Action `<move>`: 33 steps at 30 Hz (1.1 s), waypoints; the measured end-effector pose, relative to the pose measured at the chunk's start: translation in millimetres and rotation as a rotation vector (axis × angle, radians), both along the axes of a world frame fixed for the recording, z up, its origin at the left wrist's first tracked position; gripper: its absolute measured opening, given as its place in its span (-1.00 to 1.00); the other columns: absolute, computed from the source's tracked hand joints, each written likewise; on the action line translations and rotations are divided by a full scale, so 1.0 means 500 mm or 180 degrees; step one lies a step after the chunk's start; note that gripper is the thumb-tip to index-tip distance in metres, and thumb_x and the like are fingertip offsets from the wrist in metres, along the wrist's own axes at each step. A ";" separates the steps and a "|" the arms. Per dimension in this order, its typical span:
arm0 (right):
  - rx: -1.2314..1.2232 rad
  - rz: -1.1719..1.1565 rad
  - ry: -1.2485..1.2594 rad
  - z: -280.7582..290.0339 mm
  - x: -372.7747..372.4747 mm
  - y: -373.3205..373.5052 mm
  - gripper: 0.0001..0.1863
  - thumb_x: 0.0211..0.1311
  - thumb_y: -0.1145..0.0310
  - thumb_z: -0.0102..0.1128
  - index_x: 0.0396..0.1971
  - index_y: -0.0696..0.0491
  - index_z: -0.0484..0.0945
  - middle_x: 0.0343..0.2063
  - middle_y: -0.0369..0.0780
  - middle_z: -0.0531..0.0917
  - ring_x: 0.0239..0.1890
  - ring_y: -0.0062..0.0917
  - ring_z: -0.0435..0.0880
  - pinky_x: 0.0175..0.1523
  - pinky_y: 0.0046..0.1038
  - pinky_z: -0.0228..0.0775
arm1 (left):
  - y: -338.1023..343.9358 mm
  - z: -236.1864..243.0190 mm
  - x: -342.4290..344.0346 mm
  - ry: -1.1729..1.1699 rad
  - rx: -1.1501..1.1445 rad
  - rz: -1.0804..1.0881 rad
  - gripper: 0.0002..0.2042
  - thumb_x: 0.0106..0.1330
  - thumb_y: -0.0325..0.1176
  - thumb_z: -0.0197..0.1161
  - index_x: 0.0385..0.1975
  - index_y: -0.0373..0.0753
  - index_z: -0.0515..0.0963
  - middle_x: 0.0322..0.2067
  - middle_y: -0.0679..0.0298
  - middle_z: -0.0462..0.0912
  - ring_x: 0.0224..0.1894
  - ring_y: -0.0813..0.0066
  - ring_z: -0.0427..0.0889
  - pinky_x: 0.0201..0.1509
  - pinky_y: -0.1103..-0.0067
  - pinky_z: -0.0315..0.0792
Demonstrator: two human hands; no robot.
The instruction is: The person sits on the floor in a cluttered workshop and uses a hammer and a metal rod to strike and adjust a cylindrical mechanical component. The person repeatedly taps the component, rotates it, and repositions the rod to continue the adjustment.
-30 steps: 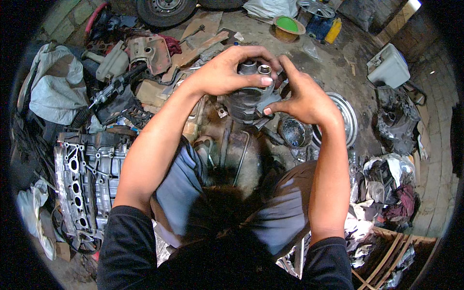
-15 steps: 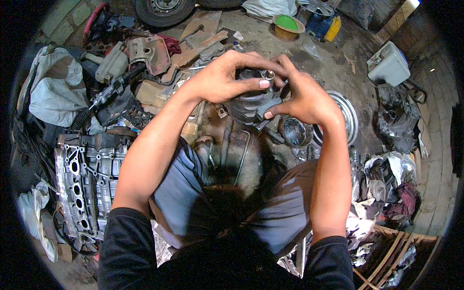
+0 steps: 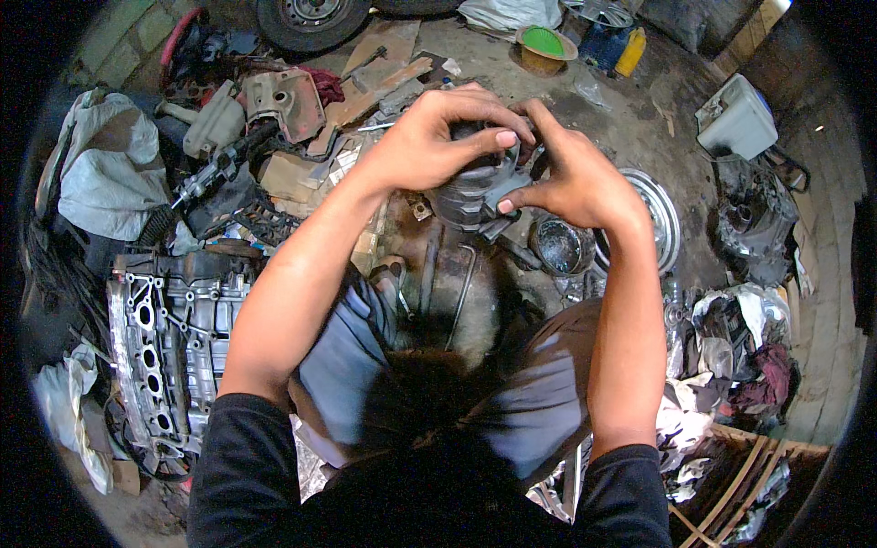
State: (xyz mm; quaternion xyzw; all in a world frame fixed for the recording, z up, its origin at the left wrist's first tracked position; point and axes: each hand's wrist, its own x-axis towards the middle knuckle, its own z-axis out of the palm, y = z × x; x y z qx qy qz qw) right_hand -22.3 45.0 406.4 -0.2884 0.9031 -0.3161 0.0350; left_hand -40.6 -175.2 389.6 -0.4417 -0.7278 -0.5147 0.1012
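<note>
Between my knees and the far floor, a dark grey ribbed metal engine part (image 3: 468, 196) is in both hands. My left hand (image 3: 448, 137) arches over its far left side, thumb stretched along the top and fingers curled round the back. From the right, my right hand (image 3: 571, 173) grips it, thumb pressed on the near face and fingers bent over the far top. The fingertips of the two hands nearly meet there, and the part's far side is hidden behind them. Just right of the part is a round black pan (image 3: 559, 245) with wet-looking contents.
A bare engine block (image 3: 178, 338) lies at my left. Beside my right forearm sits a silver wheel rim (image 3: 667, 228). A bent metal rod (image 3: 464, 283) lies between my legs. Farther off are a tyre (image 3: 315, 23), a brown-rimmed basin (image 3: 546, 57) and a white box (image 3: 736, 119).
My left thumb and fingers have shifted slightly on the metal part, covering the small round fitting on top that showed before. The right hand keeps nearly the same grip.
</note>
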 end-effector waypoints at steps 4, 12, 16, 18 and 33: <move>0.0040 -0.0035 0.0036 -0.005 -0.001 0.002 -0.03 -0.24 0.21 0.62 0.21 0.09 0.22 -0.14 0.17 0.64 0.02 0.14 0.56 0.07 -0.08 0.44 | -0.016 0.021 0.002 -0.0293 -0.0321 -0.0117 -0.71 0.26 -0.39 0.29 -0.03 -0.28 0.62 -0.16 0.19 0.71 -0.07 0.38 0.63 0.15 0.44 0.43; -0.0065 -0.0115 0.0094 -0.012 0.005 0.007 -0.11 -0.22 0.32 0.62 0.17 0.08 0.27 -0.31 -0.02 0.64 -0.20 -0.12 0.62 -0.04 -0.22 0.44 | 0.010 -0.006 0.019 0.0306 -0.0041 0.0799 -0.77 0.27 -0.45 0.30 -0.09 -0.30 0.60 -0.36 0.23 0.73 -0.27 0.51 0.68 -0.11 0.52 0.53; -0.0053 -0.0053 0.0178 -0.024 0.000 0.014 -0.08 -0.22 0.32 0.61 0.20 0.09 0.26 -0.31 0.00 0.64 -0.20 -0.12 0.62 -0.02 -0.21 0.43 | 0.014 0.025 -0.010 -0.0408 0.1975 0.0787 -0.76 0.31 -0.42 0.35 -0.08 -0.32 0.57 -0.36 0.28 0.68 -0.30 0.64 0.63 -0.16 0.65 0.51; -0.0039 -0.0057 0.0173 -0.026 -0.002 0.015 -0.02 -0.22 0.27 0.61 0.25 0.10 0.23 -0.21 0.08 0.61 -0.09 -0.04 0.59 0.05 -0.18 0.42 | 0.033 0.018 0.012 -0.0342 0.1636 0.0629 -0.75 0.29 -0.40 0.38 -0.10 -0.33 0.57 -0.35 0.29 0.67 -0.31 0.64 0.62 -0.17 0.66 0.51; -0.0331 -0.0053 0.0550 -0.017 0.018 0.012 -0.19 -0.18 0.32 0.59 0.14 0.14 0.37 -0.21 -0.03 0.65 -0.18 -0.21 0.61 0.00 -0.29 0.43 | 0.030 -0.011 -0.006 -0.0342 0.0758 0.1367 -0.77 0.31 -0.34 0.35 -0.16 -0.36 0.60 -0.33 0.27 0.70 -0.26 0.63 0.63 -0.13 0.63 0.50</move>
